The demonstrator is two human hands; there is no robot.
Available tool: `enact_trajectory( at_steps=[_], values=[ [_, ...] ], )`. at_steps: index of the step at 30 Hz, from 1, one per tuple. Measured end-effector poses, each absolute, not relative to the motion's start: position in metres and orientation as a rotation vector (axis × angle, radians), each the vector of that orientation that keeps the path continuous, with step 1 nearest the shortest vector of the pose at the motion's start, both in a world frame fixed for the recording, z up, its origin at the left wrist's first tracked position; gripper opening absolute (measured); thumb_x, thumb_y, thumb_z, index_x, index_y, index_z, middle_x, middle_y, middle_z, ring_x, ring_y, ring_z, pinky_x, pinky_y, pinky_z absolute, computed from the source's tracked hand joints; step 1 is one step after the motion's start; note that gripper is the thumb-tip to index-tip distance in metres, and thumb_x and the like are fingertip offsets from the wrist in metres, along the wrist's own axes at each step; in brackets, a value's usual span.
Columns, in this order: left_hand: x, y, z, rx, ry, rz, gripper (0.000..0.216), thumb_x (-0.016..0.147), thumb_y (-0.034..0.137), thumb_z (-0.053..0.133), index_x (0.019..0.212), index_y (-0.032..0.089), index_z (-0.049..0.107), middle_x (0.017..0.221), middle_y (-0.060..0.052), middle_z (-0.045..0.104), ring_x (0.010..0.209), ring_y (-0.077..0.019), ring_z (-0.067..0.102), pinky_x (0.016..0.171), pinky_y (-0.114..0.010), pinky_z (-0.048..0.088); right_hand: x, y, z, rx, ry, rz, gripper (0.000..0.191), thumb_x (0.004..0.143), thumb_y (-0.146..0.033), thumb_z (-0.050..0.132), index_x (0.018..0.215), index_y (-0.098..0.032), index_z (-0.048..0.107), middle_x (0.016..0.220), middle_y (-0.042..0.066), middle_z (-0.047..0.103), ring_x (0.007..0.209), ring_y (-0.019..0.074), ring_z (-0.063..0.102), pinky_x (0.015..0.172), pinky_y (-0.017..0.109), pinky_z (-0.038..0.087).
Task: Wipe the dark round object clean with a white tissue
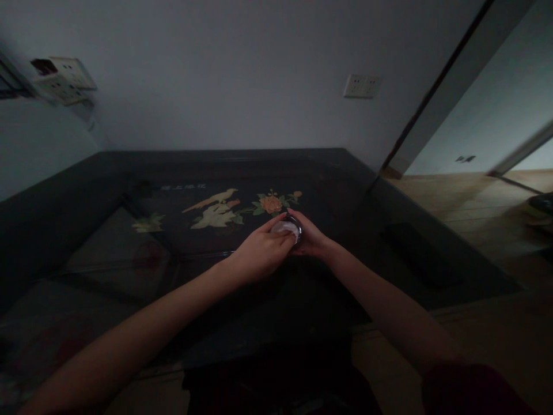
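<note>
Although the light is poor, two hands can be counted, meeting at one small round object [300, 229] with a dark, shiny rim, held above the near-middle part of the tabletop [302, 311]. One white wad [288, 227] sits at its mouth. The right hand [313, 237] is curled round the object's far side and has hold of it; the left hand [265, 248] is bent closed, its fingers on the white wad.

The fingers cover much of both items, so the object's depth and the wad's full shape cannot be told. Both forearms are cut off by the frame; one dark red sleeve [470, 389] shows at the lower right.

The tabletop is dark and glossy, bearing one flower-and-bird picture [216, 214] and a line of pale characters [184, 187], too faint to read. The hands stand before its lower right part. Red marks at the lower left are blurred. One dark flat shape [419, 253] lies to the right, its nature unclear.

On the wall [224, 75] are a double socket plate [363, 86] at right and two socket plates [67, 79] at left. Pale floor [458, 199] shows beyond the right edge.
</note>
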State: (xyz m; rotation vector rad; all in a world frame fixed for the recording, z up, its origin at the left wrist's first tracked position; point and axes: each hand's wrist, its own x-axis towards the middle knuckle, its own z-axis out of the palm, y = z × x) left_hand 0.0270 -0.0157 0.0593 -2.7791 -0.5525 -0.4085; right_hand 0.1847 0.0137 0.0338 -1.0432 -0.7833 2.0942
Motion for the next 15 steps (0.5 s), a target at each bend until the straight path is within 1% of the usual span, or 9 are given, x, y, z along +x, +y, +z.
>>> enact_trajectory(
  at_steps=[3, 6, 10, 15],
  values=[
    [0.021, -0.007, 0.06, -2.858, -0.459, -0.441, 0.014, 0.089, 0.018, 0.044, 0.093, 0.016, 0.057, 0.084, -0.004, 0.071, 0.085, -0.0156, 0.068, 0.113, -0.041, 0.03, 0.184, 0.015, 0.031, -1.02, -0.832, 2.092, 0.053, 0.093, -0.053, 0.019, 0.064, -0.019, 0.047, 0.039, -0.003, 0.044, 0.027, 0.0102, 0.036, 0.023, 0.018, 0.023],
    [0.014, 0.0, 0.063, -2.916, -0.333, -0.438, 0.013, 0.09, 0.022, 0.046, 0.088, 0.018, 0.058, 0.075, -0.001, 0.07, 0.077, -0.0148, 0.068, 0.109, -0.038, 0.036, 0.182, 0.015, 0.027, -1.001, -0.906, 2.128, 0.055, 0.093, -0.055, 0.017, 0.064, -0.02, 0.047, 0.038, -0.002, 0.044, 0.026, 0.0107, 0.035, 0.022, 0.019, 0.024],
    [0.01, 0.0, 0.067, -2.884, -0.251, -0.426, 0.015, 0.091, 0.024, 0.046, 0.083, 0.018, 0.058, 0.068, 0.001, 0.068, 0.07, -0.0134, 0.067, 0.108, -0.035, 0.037, 0.182, 0.014, 0.026, -1.011, -0.936, 2.137, 0.055, 0.092, -0.056, 0.017, 0.062, -0.02, 0.045, 0.037, -0.002, 0.044, 0.026, 0.0106, 0.037, 0.022, 0.019, 0.025],
    [0.01, 0.0, 0.067, -2.796, -0.24, -0.381, 0.021, 0.092, 0.026, 0.045, 0.081, 0.016, 0.06, 0.064, 0.001, 0.067, 0.063, -0.0118, 0.066, 0.108, -0.032, 0.036, 0.183, 0.014, 0.027, -1.013, -0.964, 2.134, 0.057, 0.093, -0.055, 0.015, 0.064, -0.019, 0.048, 0.039, -0.001, 0.047, 0.027, 0.0111, 0.039, 0.022, 0.02, 0.029]
  ],
)
